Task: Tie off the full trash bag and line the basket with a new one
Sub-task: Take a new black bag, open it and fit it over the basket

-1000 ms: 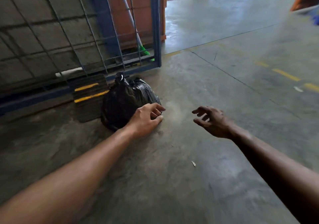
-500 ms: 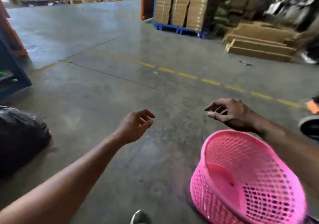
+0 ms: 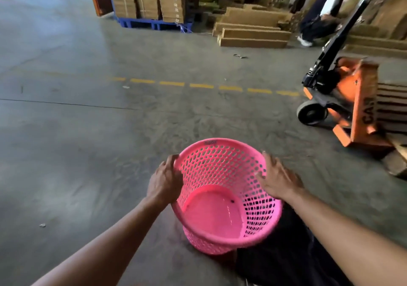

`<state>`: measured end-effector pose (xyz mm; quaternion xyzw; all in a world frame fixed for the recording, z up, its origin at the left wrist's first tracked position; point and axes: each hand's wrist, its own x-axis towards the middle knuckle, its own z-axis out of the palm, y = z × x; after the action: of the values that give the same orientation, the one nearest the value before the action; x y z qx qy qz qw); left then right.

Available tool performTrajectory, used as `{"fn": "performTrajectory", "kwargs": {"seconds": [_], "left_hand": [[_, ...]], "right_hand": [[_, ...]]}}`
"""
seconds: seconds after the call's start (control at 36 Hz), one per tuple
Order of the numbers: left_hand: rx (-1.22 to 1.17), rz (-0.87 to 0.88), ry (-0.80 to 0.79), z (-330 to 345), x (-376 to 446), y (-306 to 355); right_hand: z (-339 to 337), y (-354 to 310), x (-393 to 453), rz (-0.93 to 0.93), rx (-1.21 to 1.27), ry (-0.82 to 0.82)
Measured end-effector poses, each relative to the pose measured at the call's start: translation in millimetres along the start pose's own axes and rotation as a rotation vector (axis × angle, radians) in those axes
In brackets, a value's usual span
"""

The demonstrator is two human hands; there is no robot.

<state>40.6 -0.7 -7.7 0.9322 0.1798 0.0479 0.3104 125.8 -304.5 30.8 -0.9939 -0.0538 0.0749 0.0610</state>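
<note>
While the left hand (image 3: 164,182) grips the pink basket (image 3: 222,197) by its rim, the right hand (image 3: 278,179) rests spread flat against the opposite rim.

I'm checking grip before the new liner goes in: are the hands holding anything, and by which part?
The left hand grips the pink basket by its left rim. The right hand lies open at the right rim; contact unclear.
</note>
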Motion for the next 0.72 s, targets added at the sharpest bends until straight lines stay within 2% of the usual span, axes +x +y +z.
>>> {"fn": "performTrajectory", "kwargs": {"seconds": [0.14,0.25,0.31,0.36,0.39,0.44,0.53,0.64,0.72], "left_hand": [[0.027,0.011,0.092,6.4,2.5,-5.6],[0.113,0.005,0.176,7.2,-1.8,-0.1],[0.245,0.055,0.302,7.4,-9.8,10.6],[0.249,0.168,0.382,9.4,-25.5,29.2],[0.188,0.250,0.352,14.5,-36.4,44.5],[0.046,0.377,0.148,27.4,-60.5,71.1],[0.044,0.389,-0.198,52.6,-99.7,112.6],[0.171,0.431,-0.284,85.9,-122.5,143.2],[0.220,0.410,-0.286,103.6,-121.9,141.6]], "right_hand": [[35.9,19.0,0.0,-0.014,0.314,0.129],[38.4,21.0,-0.1,-0.007,0.357,0.173],[38.6,21.4,-1.6,-0.006,0.372,0.164],[40.4,19.7,-0.2,-0.011,0.394,0.171],[39.7,21.8,-0.4,-0.009,0.404,0.166],[40.0,21.4,2.2,-0.012,0.437,0.154],[37.1,27.7,3.9,-0.015,0.524,0.095],[30.5,64.2,-0.1,0.153,0.842,0.154],[55.0,113.3,-6.6,0.453,0.984,0.186]]}}
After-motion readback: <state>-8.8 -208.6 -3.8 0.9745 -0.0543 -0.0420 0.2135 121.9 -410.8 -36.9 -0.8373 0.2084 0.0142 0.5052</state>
